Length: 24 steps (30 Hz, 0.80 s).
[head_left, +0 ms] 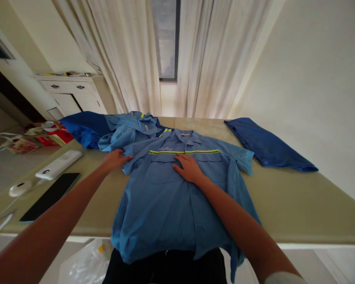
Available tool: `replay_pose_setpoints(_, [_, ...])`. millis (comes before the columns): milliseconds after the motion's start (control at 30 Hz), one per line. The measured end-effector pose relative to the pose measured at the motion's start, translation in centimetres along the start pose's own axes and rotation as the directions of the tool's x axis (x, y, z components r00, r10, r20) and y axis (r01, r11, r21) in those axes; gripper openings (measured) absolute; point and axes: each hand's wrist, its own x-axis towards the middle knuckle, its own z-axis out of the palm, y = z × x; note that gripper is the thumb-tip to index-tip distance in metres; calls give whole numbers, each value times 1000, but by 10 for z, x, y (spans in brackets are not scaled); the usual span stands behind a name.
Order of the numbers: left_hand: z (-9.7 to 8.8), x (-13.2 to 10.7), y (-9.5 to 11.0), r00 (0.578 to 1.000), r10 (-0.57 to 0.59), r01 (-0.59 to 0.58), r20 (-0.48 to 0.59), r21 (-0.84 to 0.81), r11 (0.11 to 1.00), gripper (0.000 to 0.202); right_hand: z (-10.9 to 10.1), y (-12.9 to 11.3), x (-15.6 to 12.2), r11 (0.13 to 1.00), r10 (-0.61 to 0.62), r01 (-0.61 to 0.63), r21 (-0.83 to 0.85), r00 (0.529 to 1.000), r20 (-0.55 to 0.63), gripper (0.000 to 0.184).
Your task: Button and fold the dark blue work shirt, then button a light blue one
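Observation:
A blue work shirt (162, 197) with a yellow-green chest stripe lies front up on the table, collar away from me. Its lower hem hangs over the front edge. My right hand (189, 167) rests on the chest by the button placket, fingers stretched out. At the short sleeve on the left is my left hand (116, 159), its thumb and fingers apart, touching the cloth near the cuff. Just beyond it lies a bunched second blue shirt (127, 128), beside darker blue cloth (87, 124).
Folded dark blue trousers (266, 146) lie at the back right of the table (298, 209). A black phone (51, 195), a white power bank (59, 165) and a round white device with a cable (20, 188) sit at the left. Curtains hang behind.

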Motion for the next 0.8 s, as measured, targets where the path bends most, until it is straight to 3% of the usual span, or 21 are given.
replay_pose_setpoints(67, [-3, 0, 12, 999, 27, -27, -29, 4, 1000, 45, -2, 2, 1, 1000, -8, 8, 5, 1000, 0, 50])
replay_pose_setpoints(167, [-11, -2, 30, 998, 4, -12, -68, -126, 992, 28, -3, 3, 1, 999, -27, 27, 26, 1000, -3, 50])
replay_pose_setpoints(267, [-30, 2, 41, 984, -86, 33, -157, -315, 949, 31, -2, 5, 0, 998, -46, 47, 52, 999, -15, 50])
replay_pose_setpoints(367, [-50, 14, 42, 933, -181, 40, -312, -409, 912, 36, -1, 7, 0, 997, -50, 51, 60, 999, -19, 49])
replay_pose_setpoints(433, [-57, 23, 40, 900, -253, 84, -354, -429, 899, 36, -1, 7, 1, 997, -48, 49, 62, 999, -17, 50])
replay_pose_setpoints(600, [-46, 32, 30, 932, -299, 186, -205, -437, 880, 37, -1, 7, 1, 996, -54, 56, 66, 998, -31, 49])
replay_pose_setpoints(800, [-41, 33, 19, 883, -217, 119, -416, -248, 961, 50, -1, 5, 0, 995, -59, 61, 77, 998, -23, 48])
